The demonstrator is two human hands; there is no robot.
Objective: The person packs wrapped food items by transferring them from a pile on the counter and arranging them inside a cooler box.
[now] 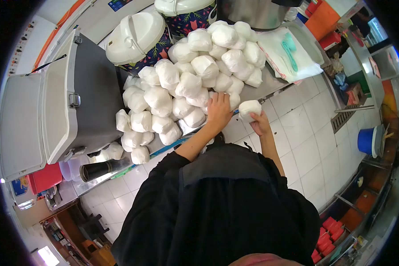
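My right hand (260,124) is closed around a round white wrapped bundle (250,109), held just off the front edge of the counter. My left hand (220,111) rests at the front of a large pile of similar white bundles (189,85), its fingers bent over one of them. That bundle is mostly hidden under the hand. The bundles look like something rounded in thin white plastic; their contents do not show. They are stacked several layers high on a metal counter (252,91).
Left of the pile stands a grey cooler box (95,88) with its lid open. Behind are two flower-patterned containers with white lids (135,37) and a steel pot (252,13). Folded white plastic (290,55) lies at right. Black cups (95,171) lie front left; a blue bucket (365,142) stands right.
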